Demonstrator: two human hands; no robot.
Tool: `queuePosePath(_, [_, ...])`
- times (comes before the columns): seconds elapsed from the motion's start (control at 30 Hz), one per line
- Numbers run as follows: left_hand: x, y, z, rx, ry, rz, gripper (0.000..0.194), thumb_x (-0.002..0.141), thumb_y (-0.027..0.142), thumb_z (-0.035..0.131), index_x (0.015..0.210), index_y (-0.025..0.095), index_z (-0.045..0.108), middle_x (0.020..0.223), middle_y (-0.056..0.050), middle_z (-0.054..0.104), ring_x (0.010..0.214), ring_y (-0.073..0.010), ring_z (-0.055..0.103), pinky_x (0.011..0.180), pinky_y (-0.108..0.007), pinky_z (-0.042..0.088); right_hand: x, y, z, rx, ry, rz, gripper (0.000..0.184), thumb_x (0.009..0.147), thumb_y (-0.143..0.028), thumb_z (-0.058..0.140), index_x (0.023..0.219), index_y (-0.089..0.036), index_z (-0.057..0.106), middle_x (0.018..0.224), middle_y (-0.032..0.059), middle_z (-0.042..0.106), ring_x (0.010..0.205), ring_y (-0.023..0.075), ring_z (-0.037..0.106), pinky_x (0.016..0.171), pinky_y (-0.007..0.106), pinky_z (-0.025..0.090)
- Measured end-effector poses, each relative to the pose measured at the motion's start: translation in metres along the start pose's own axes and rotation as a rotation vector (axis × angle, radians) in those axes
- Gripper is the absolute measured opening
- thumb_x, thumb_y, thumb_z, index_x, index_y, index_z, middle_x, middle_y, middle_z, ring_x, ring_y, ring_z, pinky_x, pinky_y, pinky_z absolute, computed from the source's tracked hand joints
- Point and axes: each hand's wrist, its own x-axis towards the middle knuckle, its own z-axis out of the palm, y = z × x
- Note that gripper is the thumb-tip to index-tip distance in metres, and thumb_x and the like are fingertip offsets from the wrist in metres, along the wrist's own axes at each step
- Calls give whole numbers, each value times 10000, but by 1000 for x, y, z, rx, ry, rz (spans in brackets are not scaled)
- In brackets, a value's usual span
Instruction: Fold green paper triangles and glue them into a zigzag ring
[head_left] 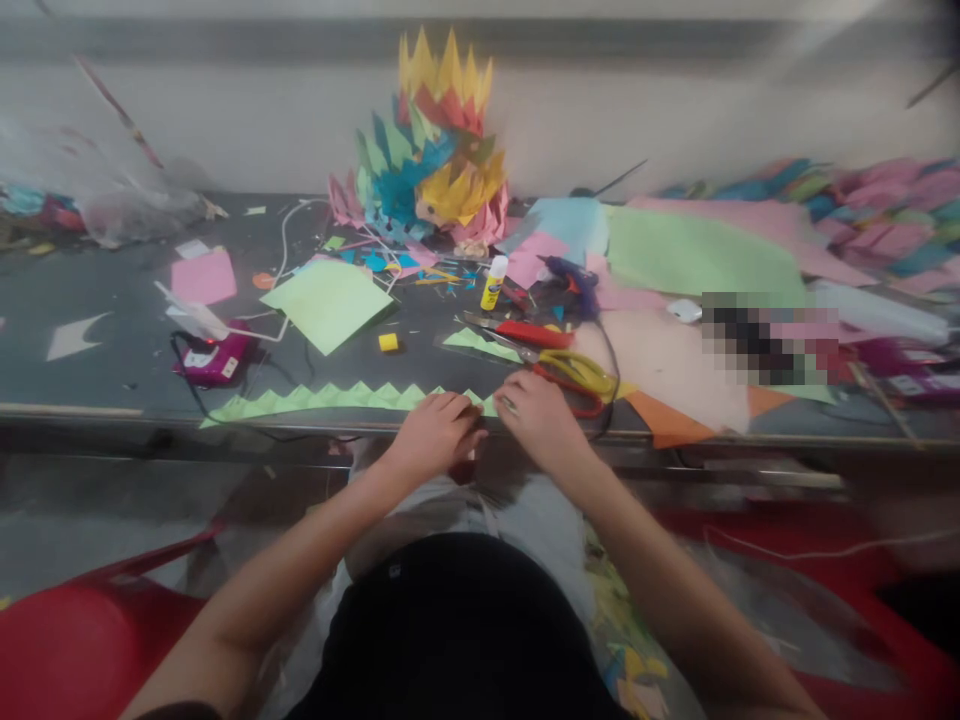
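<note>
A long light-green folded paper strip (337, 398) with a row of pointed peaks lies along the table's front edge. My left hand (439, 435) is closed over its right part, fingers curled and partly hidden. At the strip's right end, my right hand (536, 415) pinches the green paper between thumb and fingers. Just beyond my right hand lie yellow-handled scissors (577, 370) and red-handled scissors (532, 332). Near them is a shorter light-green paper piece (480, 344). A glue stick (493, 283) stands uncapped behind, its yellow cap (388, 343) lying to the left.
A green paper square (328, 300) and a purple power socket (217, 358) with cables are at left. A glue gun (570, 280) lies right of the glue stick. Large paper sheets (697, 250) cover the right side. A colourful pointed paper construction (442, 170) stands against the wall.
</note>
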Motion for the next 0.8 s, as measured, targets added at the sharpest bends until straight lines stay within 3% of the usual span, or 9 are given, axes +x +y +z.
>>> queuePosePath(0.1, [-2, 8, 0, 53, 11, -16, 292, 909, 321, 447, 1047, 108, 594, 1050, -109, 624, 991, -226, 564, 836, -349, 455, -12, -6, 10, -126, 58, -147, 223, 865, -124, 429, 853, -130, 653, 902, 103, 624, 826, 223, 555, 755, 357, 426])
queuePosePath(0.23, [-7, 12, 4, 66, 58, -7, 371, 903, 332, 442, 1130, 65, 564, 1136, -142, 619, 1053, -227, 565, 912, -349, 439, -28, -12, 20, -129, 139, -221, 294, 854, -90, 395, 1052, -64, 610, 1024, 152, 614, 939, 240, 544, 840, 361, 453])
queuePosePath(0.63, [-21, 17, 19, 45, 62, -64, 522, 896, 402, 381, 1270, 53, 491, 1317, -162, 514, 1244, -246, 462, 1052, -392, 355, -45, -15, 44, -38, 203, -139, 437, 813, -112, 404, 1223, -5, 514, 1163, 215, 550, 1103, 287, 486, 926, 439, 459])
queuePosePath(0.8, [-20, 20, 20, 27, 90, -93, 439, 890, 292, 406, 1255, 69, 505, 1308, -144, 528, 1236, -243, 471, 1043, -401, 373, -45, -13, 32, 92, 212, -128, 387, 852, -137, 389, 1199, -93, 554, 1144, 165, 574, 1073, 255, 520, 889, 416, 478])
